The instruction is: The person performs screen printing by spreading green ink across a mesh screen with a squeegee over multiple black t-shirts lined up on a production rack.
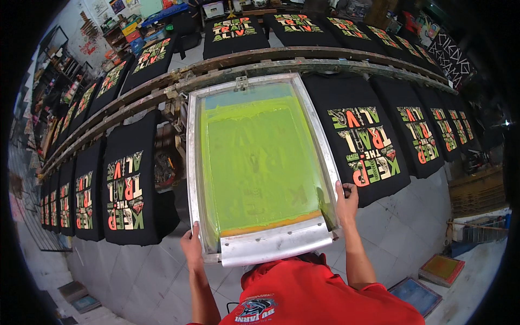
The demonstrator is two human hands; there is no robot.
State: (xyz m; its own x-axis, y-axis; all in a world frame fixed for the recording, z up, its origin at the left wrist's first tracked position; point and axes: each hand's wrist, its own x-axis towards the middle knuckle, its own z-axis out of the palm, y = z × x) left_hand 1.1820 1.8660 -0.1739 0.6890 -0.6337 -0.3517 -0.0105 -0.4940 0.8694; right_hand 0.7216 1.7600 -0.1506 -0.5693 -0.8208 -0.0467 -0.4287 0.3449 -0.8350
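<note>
A large screen printing frame [190, 157] with metal edges spans the middle of the view, its mesh spread with bright green ink [252, 157]. My left hand [192, 246] grips the frame's left edge close to the near corner. Higher up on the opposite edge, my right hand [348, 200] is closed on the frame, its thumb on top. Across the near end of the mesh lies a wide metal squeegee [277, 241] with an orange-yellow blade; neither hand touches it. A hinge clamp [241, 82] sits at the frame's far edge. Whatever lies under the frame is hidden.
Black printed T-shirts lie in rows on both sides, including one at left [124, 179] and one at right [357, 141]. A wooden rail [281, 65] runs behind the frame. Other screens [441, 269] rest on the tiled floor [401, 227] at the lower right.
</note>
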